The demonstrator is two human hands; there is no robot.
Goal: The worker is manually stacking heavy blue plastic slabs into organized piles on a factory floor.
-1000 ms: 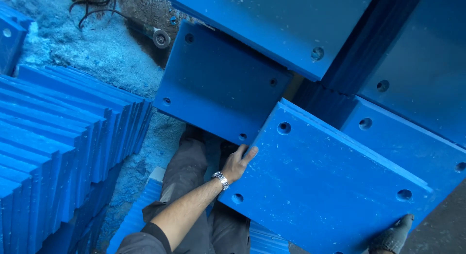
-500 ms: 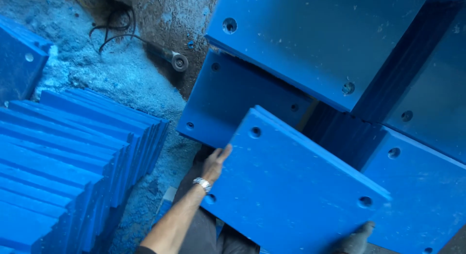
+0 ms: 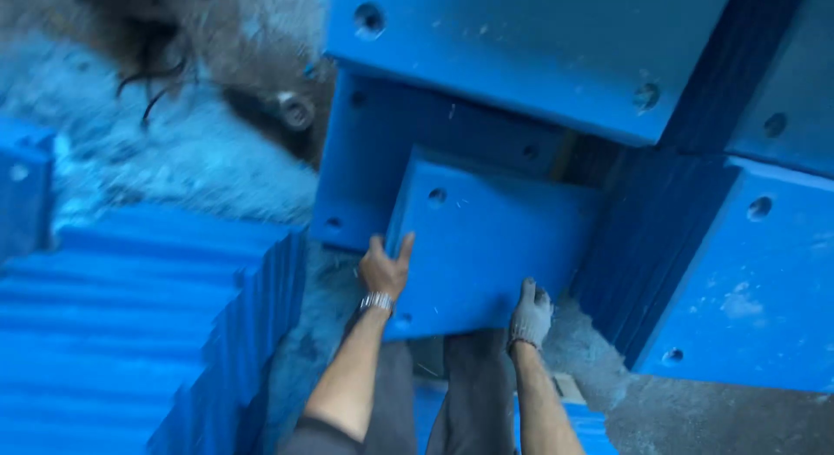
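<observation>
panel (image 3: 495,238) before slabs (image 3: 539,46), stack (image 3: 139,325) left

Stacked blue slabs (image 3: 521,46) crowd the floor gap (image 3: 304,351).

No packages, labels, signs or screens show here — only unmarked surfaces.

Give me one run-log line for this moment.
left hand: bare, gripping left edge of blue square plastic slab with bolt holes | right hand: gloved, at slab's lower edge | slab: tilted, before stacked blue slabs
</observation>
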